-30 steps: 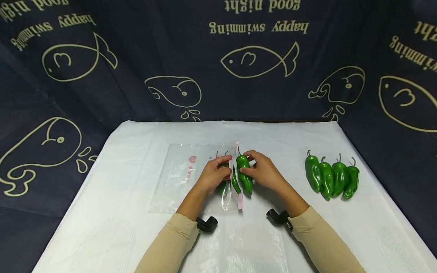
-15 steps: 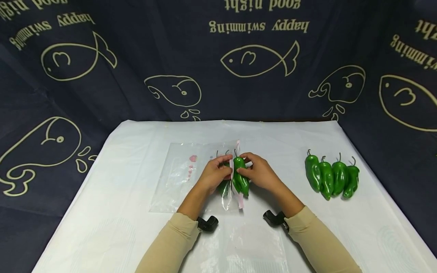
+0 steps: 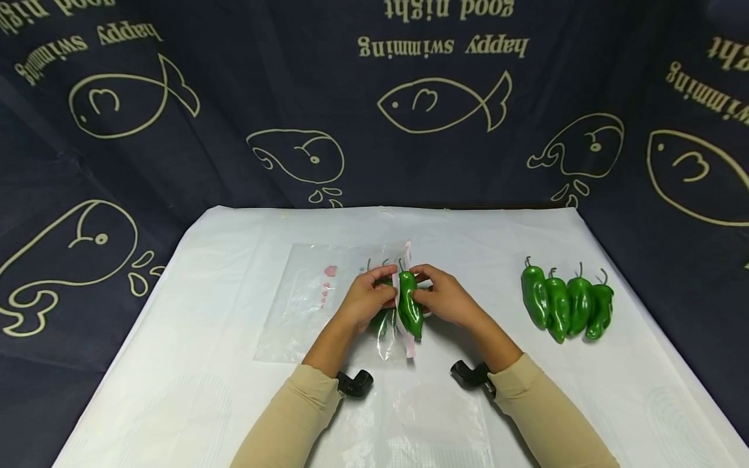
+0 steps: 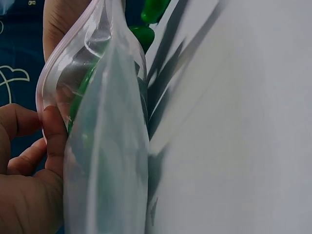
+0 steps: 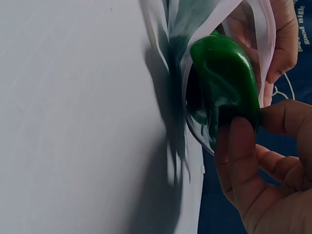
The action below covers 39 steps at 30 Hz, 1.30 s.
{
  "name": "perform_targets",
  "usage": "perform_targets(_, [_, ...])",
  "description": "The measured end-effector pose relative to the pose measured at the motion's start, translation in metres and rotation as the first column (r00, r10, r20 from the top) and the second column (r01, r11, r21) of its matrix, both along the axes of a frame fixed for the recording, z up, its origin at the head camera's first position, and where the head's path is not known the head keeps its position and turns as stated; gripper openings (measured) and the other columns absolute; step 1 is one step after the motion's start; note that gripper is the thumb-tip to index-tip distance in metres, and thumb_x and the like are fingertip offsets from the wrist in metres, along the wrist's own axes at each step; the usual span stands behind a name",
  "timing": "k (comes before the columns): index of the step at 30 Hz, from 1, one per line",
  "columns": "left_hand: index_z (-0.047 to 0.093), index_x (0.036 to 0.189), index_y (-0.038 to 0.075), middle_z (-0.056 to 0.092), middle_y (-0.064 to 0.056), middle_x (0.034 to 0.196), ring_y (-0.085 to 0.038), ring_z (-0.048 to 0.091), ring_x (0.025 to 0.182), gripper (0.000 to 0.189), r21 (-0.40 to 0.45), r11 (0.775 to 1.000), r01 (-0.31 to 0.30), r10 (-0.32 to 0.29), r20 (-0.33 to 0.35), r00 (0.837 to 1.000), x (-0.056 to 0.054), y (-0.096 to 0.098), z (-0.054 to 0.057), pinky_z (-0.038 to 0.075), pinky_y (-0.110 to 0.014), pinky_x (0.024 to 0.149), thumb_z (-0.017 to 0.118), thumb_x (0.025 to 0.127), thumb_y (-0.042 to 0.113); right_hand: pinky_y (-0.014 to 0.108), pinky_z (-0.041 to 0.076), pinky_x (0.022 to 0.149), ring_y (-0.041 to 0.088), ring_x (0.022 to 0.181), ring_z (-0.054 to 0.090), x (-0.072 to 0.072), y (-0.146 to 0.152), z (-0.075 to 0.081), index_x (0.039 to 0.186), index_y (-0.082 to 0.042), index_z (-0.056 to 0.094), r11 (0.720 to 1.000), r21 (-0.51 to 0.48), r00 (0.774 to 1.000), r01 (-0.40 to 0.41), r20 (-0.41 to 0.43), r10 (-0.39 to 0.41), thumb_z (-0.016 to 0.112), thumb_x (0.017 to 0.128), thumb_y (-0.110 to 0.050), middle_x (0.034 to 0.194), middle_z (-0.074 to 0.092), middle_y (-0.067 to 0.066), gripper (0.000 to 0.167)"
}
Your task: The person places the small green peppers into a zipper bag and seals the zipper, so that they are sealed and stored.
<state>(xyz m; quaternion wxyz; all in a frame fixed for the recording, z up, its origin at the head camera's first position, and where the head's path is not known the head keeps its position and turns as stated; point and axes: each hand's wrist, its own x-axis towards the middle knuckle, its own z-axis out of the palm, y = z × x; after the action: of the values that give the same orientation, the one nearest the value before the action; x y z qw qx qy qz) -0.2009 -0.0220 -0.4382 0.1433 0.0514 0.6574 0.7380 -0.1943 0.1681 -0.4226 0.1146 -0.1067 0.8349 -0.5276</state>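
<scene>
The green pepper [image 3: 410, 309] sits at the mouth of a clear bag, stem pointing away from the person, tip toward them. The right hand [image 3: 445, 296] has it pinched between thumb and fingers; from here I can't tell how much of it is past the rim. Just across from that grip, the left hand [image 3: 365, 297] pinches the bag's pink edge [image 3: 409, 351], and the left wrist view shows the plastic bowed apart there.

The clear bag [image 3: 301, 325] spreads out beyond the left hand, standing away from the grip on the far side of it. Under the left fingers, more peppers [image 3: 383, 322] show through the plastic, though the hand hides their number.

Well to the right of the grip, four green peppers [image 3: 559, 309] lie side by side on the white table [image 3: 216, 305]. Nearer the person, between the forearms, more clear plastic [image 3: 435, 422] lies flat.

I'd call this the loading step, partway along. The next move seems to call for sliding the pepper leftward past the rim, the left pinch holding the gap, before the right fingers let go.
</scene>
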Motion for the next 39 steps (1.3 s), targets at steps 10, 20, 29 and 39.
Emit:
perform_targets(10, [0.053, 0.138, -0.003, 0.059, -0.006, 0.081, -0.012, 0.059, 0.074, 0.055, 0.008, 1.000, 0.007, -0.007, -0.003, 1.000, 0.000, 0.001, 0.001, 0.057, -0.026, 0.071, 0.057, 0.084, -0.008, 0.036, 0.060, 0.065, 0.023, 0.081, 0.068, -0.006, -0.004, -0.002, 0.136, -0.002, 0.052, 0.999, 0.002, 0.999, 0.045, 0.026, -0.045, 0.061, 0.093, -0.008, 0.126, 0.056, 0.021, 0.045])
perform_targets(20, [0.053, 0.139, -0.003, 0.062, -0.007, 0.087, -0.012, 0.060, 0.077, 0.054, 0.014, 1.000, 0.007, -0.006, -0.007, 1.000, 0.000, 0.002, 0.003, 0.058, -0.027, 0.073, 0.057, 0.085, -0.008, 0.037, 0.060, 0.066, 0.023, 0.084, 0.066, -0.007, -0.011, -0.008, 0.137, -0.002, 0.051, 0.993, -0.060, 0.993, 0.103, 0.058, -0.100, 0.062, 0.092, -0.006, 0.125, 0.054, 0.021, 0.047])
perform_targets(29, [0.049, 0.140, -0.008, 0.062, -0.024, 0.107, -0.012, 0.061, 0.079, 0.055, 0.006, 1.000, 0.006, -0.006, -0.016, 1.000, 0.001, 0.001, 0.004, 0.057, -0.023, 0.069, 0.056, 0.085, -0.008, 0.032, 0.060, 0.064, 0.019, 0.079, 0.063, -0.006, -0.017, -0.012, 0.137, 0.000, 0.049, 0.994, -0.050, 0.993, 0.095, 0.075, -0.091, 0.064, 0.092, -0.003, 0.112, 0.052, 0.018, 0.048])
perform_targets(39, [0.051, 0.139, -0.007, 0.065, -0.025, 0.101, -0.011, 0.062, 0.077, 0.054, 0.036, 0.999, -0.008, 0.008, -0.005, 1.000, 0.003, 0.003, 0.003, 0.057, -0.024, 0.069, 0.057, 0.085, -0.011, 0.035, 0.059, 0.060, 0.020, 0.066, 0.064, -0.004, -0.015, -0.008, 0.140, -0.001, 0.047, 0.992, -0.053, 0.988, 0.116, 0.111, -0.110, 0.060, 0.092, -0.002, 0.104, 0.056, 0.016, 0.049])
